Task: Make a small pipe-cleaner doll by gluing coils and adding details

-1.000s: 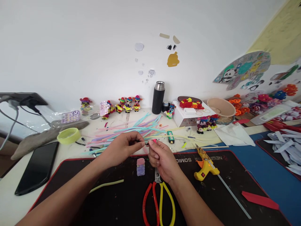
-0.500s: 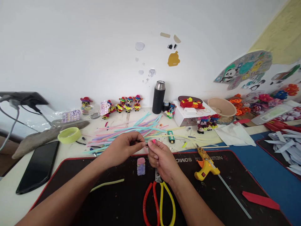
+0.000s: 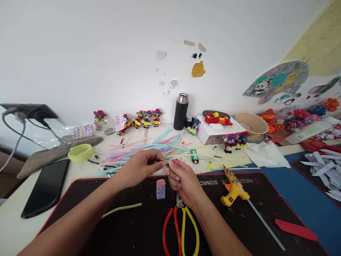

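Observation:
Both hands meet above the back edge of the black mat (image 3: 122,227). My left hand (image 3: 145,165) is pinched on a small dark piece, too small to name. My right hand (image 3: 181,177) is closed, its thumb pressed on a small pink piece (image 3: 175,161) whose rest is hidden in the fingers. Below my right hand lie scissors (image 3: 179,202) with one red and one yellow handle. A pink and purple fuzzy piece (image 3: 160,189) lies left of them. Further left is a pale yellow-green stem (image 3: 122,209).
A yellow glue gun (image 3: 234,192) with a glue stick lies right of my hands. Colored stems (image 3: 149,147) spread behind them. A black bottle (image 3: 181,112) stands by the wall, small figures (image 3: 146,119) beside it. A phone (image 3: 46,186) lies at left.
The whole view has shifted slightly. My hands keep nearly the same pose, close together, with the small pieces still between their fingers.

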`<action>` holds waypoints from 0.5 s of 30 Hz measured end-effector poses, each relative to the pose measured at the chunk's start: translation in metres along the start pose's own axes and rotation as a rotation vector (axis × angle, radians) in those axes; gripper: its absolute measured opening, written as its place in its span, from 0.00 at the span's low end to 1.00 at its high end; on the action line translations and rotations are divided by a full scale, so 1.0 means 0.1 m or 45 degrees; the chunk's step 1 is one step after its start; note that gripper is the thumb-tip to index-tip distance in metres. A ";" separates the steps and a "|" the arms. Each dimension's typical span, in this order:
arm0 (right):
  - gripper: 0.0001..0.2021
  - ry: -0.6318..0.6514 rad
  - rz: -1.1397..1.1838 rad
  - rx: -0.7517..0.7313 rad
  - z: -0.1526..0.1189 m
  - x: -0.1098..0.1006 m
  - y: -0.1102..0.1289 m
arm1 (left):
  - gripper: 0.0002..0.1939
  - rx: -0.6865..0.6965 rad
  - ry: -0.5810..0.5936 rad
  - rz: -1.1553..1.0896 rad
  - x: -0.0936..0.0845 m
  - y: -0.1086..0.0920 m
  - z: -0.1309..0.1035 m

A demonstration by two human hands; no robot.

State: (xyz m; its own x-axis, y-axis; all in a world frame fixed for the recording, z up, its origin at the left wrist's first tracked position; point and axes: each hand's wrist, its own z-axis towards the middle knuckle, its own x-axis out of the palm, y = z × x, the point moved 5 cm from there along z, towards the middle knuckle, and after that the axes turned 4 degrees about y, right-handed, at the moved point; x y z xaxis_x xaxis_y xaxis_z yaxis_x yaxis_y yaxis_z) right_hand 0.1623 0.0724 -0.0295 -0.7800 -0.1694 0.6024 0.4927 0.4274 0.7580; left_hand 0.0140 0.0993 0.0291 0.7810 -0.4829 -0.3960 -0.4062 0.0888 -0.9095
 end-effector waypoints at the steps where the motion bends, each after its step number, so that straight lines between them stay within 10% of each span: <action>1: 0.28 0.001 -0.012 -0.016 0.00 0.00 0.02 | 0.15 0.005 -0.010 -0.001 -0.03 -0.01 0.00; 8: 0.26 0.123 -0.401 -0.142 -0.17 0.18 0.02 | 0.17 0.062 -0.164 -0.067 -0.30 -0.12 -0.06; 15: 0.05 0.578 -1.657 -0.200 -0.63 0.69 -0.27 | 0.17 0.072 -0.156 -0.131 -0.32 -0.15 -0.09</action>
State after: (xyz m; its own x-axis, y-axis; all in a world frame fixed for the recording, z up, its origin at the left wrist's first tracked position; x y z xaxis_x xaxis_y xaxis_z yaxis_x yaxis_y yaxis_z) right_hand 0.1191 -0.0063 0.0075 -0.5294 -0.6484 -0.5471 -0.4230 -0.3573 0.8327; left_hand -0.0090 0.1057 0.0562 0.8707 -0.3822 -0.3095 -0.2961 0.0951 -0.9504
